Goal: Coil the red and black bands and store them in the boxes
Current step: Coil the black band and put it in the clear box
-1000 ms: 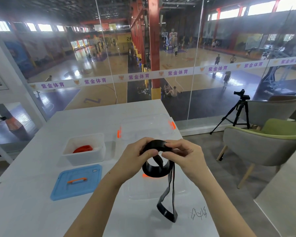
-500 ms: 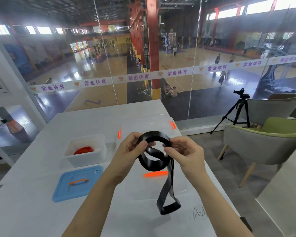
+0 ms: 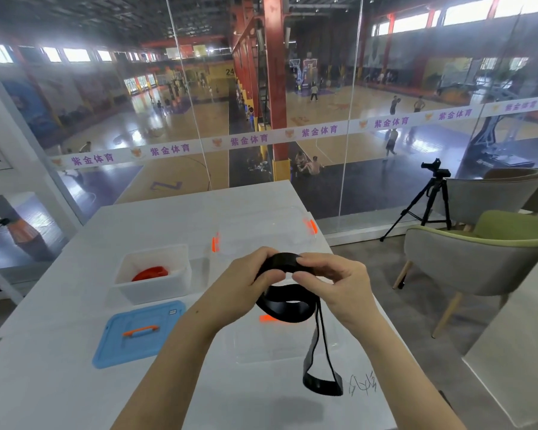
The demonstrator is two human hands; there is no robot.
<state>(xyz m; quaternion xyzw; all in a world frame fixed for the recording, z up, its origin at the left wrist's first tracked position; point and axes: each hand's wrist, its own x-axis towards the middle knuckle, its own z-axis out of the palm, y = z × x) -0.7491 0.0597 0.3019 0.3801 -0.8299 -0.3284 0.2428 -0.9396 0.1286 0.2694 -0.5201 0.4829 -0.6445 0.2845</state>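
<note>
I hold the black band [image 3: 288, 307] above the table with both hands. My left hand [image 3: 246, 282] and my right hand [image 3: 336, 283] pinch its top, where part of it is wound into a loose coil. The free end hangs down as a long loop to just above the table. The red band [image 3: 151, 272] lies coiled inside the white box [image 3: 128, 290] at the left. A clear lid with an orange tab [image 3: 280, 346] lies flat under the coil. A clear box with orange clips [image 3: 267, 234] stands behind my hands.
A blue lid with an orange handle [image 3: 137, 333] lies flat in front of the white box. The white table [image 3: 44, 383] ends at a glass wall [image 3: 323, 166]. A green chair [image 3: 479, 262] and a camera tripod [image 3: 429, 200] stand to the right.
My hands have come closer together over the top of the coil. The coil has tightened and the hanging loop has swung a little to the right.
</note>
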